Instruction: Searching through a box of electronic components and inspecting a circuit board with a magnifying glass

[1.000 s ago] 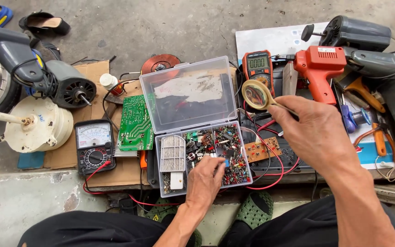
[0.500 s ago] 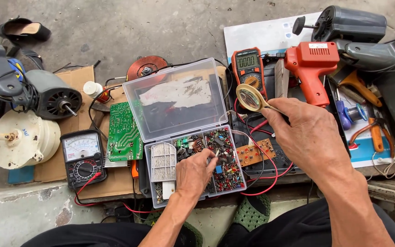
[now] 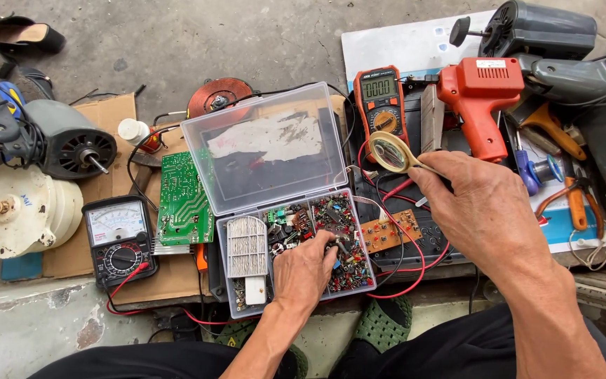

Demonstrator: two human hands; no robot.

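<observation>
My left hand reaches into a clear plastic parts box, fingertips down among several small electronic components; whether they pinch a part is hidden. The box lid stands open behind it. My right hand holds a small magnifying glass by its handle, above a black tray with a little brown circuit board and red wires.
A green circuit board and an analog meter lie left of the box. An orange digital multimeter, a red soldering gun, pliers and screwdrivers sit at the right. Fan motors stand at the left.
The view shifted slightly. My left hand stays in the parts box, fingers moving among components. My right hand keeps the magnifying glass raised.
</observation>
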